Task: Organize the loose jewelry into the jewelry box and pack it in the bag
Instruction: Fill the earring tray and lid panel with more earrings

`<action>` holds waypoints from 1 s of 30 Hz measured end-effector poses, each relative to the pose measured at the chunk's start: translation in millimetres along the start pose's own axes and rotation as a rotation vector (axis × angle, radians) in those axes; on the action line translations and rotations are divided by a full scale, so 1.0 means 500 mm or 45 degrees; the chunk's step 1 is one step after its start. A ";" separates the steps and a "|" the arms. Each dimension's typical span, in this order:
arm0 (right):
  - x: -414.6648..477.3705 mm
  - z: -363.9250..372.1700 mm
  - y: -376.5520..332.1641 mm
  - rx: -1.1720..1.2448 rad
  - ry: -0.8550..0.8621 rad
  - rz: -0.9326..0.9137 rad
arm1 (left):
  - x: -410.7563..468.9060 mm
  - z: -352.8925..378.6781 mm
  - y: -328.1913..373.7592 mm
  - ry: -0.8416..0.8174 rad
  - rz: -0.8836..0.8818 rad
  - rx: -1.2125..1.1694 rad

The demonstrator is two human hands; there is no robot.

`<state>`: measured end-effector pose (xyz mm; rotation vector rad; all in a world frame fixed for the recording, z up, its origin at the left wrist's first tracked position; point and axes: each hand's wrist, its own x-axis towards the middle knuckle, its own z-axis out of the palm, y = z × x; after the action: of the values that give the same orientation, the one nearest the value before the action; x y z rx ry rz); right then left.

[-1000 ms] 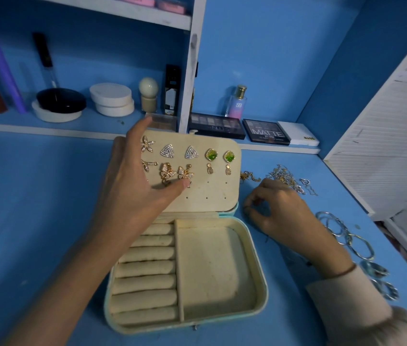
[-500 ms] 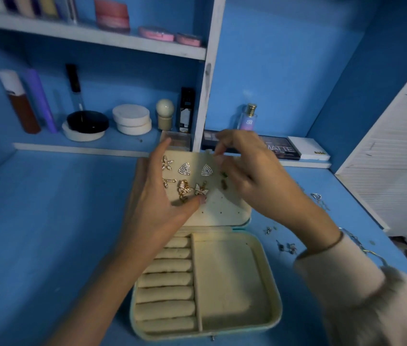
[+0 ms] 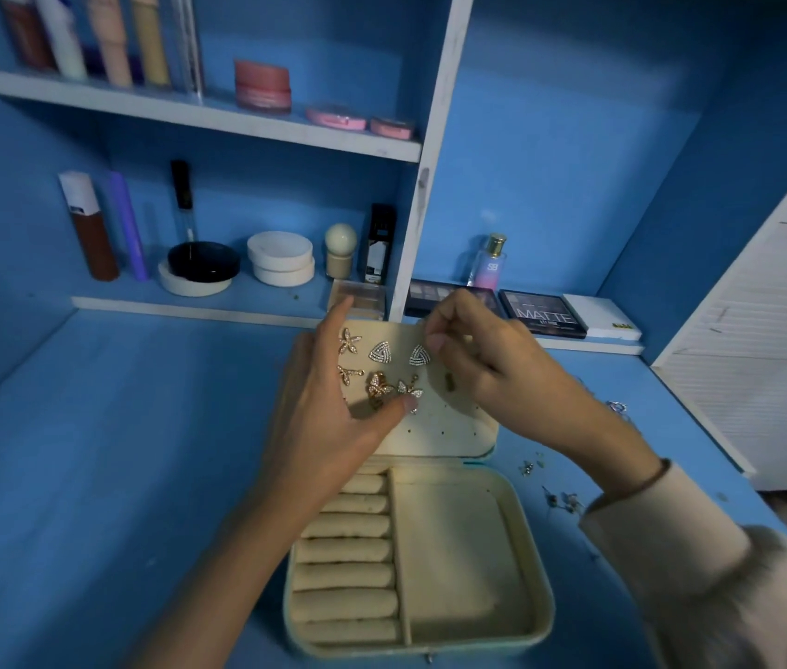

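An open cream jewelry box (image 3: 529,634) lies on the blue table, with ring rolls (image 3: 348,548) on its left side and a bare compartment on its right. Its raised lid panel (image 3: 454,427) carries a star earring (image 3: 349,341), triangle earrings (image 3: 380,352) and butterfly earrings (image 3: 379,386). My left hand (image 3: 329,417) holds the panel, thumb pressed on its front and fingers behind it. My right hand (image 3: 493,364) pinches a small piece at the panel's upper right, too small to make out, and hides the earrings there. Loose jewelry (image 3: 560,499) lies to the right of the box.
Behind the box runs a low shelf with jars, bottles, a perfume bottle (image 3: 488,263) and eyeshadow palettes (image 3: 543,313). A white shelf upright (image 3: 425,210) stands just behind the lid. A white louvered door (image 3: 768,330) borders the table on the right.
My right hand left the loose jewelry on the table and rose to the lid panel's upper right, now covering the green earrings. My left hand stays on the lid. My view tilted upward.
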<state>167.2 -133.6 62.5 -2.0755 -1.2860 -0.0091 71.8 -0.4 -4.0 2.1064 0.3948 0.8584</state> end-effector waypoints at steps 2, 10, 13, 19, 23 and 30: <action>-0.003 -0.001 -0.001 0.004 0.004 0.004 | -0.005 -0.015 0.010 0.130 0.085 0.122; -0.016 -0.005 -0.007 0.011 0.025 -0.010 | -0.121 -0.027 0.156 -0.046 -1.037 -1.640; -0.024 -0.008 -0.014 0.015 0.029 -0.019 | -0.127 -0.025 0.164 -0.075 -1.341 -2.003; -0.045 -0.016 -0.029 -0.027 0.029 -0.063 | -0.118 -0.028 0.153 0.000 -1.414 -2.153; -0.062 -0.017 -0.035 -0.052 0.050 -0.086 | -0.116 -0.029 0.148 0.022 -1.406 -2.203; -0.126 -0.014 -0.056 -0.100 0.105 -0.135 | -0.132 -0.038 0.150 0.019 -1.337 -2.231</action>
<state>115.0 -179.3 61.4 -2.0478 -1.3627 -0.1937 9.9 -71.8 33.7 0.1393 0.4066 0.2419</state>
